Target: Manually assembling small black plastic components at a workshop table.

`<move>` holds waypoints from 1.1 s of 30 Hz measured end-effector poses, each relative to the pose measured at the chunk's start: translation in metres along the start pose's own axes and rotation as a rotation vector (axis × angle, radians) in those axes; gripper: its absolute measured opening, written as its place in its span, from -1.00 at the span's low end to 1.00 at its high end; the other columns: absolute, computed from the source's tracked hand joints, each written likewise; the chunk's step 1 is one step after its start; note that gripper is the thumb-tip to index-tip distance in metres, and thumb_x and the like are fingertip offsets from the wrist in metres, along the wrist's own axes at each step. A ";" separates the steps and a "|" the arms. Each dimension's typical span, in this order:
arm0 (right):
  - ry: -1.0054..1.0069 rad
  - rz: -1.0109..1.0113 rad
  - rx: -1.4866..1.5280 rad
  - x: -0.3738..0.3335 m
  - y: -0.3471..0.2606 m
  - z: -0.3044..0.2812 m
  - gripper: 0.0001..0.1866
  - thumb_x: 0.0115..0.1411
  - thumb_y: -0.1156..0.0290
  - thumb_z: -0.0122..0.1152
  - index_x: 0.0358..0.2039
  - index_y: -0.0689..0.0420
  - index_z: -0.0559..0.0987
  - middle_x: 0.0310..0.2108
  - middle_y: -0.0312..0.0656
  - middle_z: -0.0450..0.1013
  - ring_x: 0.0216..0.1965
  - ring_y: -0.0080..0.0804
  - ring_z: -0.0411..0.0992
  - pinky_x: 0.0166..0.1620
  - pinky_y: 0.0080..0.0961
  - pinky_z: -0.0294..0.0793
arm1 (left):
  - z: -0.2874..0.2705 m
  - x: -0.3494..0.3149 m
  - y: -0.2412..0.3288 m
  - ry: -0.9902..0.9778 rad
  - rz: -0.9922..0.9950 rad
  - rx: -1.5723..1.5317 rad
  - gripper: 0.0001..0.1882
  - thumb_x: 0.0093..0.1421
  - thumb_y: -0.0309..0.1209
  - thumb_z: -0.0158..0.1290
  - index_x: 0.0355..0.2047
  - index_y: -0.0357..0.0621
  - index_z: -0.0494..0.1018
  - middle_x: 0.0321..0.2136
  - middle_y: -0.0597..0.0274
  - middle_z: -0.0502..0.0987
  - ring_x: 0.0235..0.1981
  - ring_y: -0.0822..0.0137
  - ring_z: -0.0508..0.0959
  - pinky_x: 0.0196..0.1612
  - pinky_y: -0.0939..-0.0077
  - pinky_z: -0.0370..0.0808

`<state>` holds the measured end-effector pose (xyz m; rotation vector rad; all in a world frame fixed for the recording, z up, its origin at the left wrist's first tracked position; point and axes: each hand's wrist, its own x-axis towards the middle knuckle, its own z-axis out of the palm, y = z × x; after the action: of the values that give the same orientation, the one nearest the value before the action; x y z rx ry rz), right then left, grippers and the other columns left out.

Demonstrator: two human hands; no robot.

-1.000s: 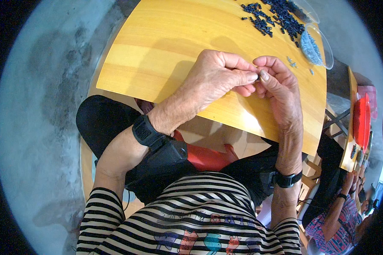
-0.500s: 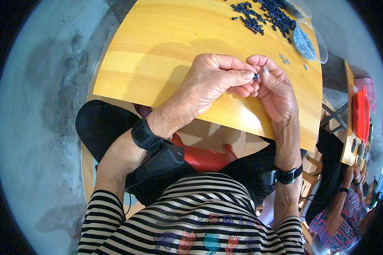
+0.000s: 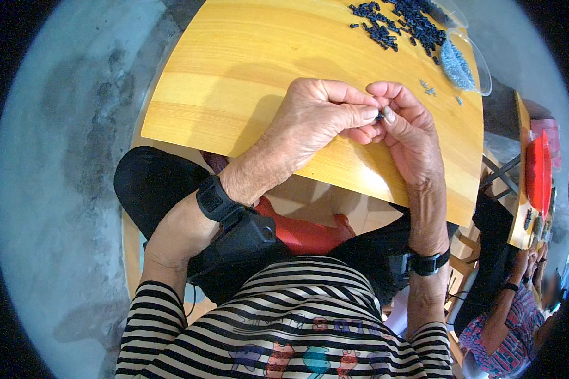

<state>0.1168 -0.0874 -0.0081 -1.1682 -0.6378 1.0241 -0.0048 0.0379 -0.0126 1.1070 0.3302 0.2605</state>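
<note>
Above the near part of the wooden table [image 3: 227, 76], my two hands meet at the fingertips. Between thumb and fingers my left hand [image 3: 313, 120] pinches a small black part [image 3: 380, 116], of which only a dark end shows. From the other side, my right hand [image 3: 414, 139] is closed at the same part, its thumb pressed against the end. Whether a smaller piece sits under that thumb is hidden.
Loose black parts [image 3: 417, 28] lie heaped at the far right, beside a clear plastic tub [image 3: 487, 79] of small grey-blue pieces [image 3: 455, 63]. Several such pieces [image 3: 428, 90] lie loose nearby. Further right, another person [image 3: 502, 328] sits at a table with a red basin [image 3: 537, 170].
My right thumb has come down and left onto the end of the black part. My left hand keeps its pinch nearly in place. The view has shifted slightly.
</note>
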 end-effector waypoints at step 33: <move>0.199 -0.225 -0.132 -0.004 0.007 0.010 -0.90 0.14 0.49 0.15 -0.31 0.18 0.51 -0.44 -0.38 0.43 -0.51 -0.71 0.30 -0.43 -0.77 0.30 | -0.004 0.003 0.000 -0.053 -0.062 -0.175 -0.74 0.16 -0.34 0.07 -0.23 -0.29 0.45 -0.42 0.16 0.55 -0.42 0.40 0.58 -0.34 0.67 0.55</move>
<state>0.1043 -0.0866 -0.0116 -1.2633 -0.6692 0.6743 -0.0035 0.0419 -0.0147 0.9285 0.2880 0.2006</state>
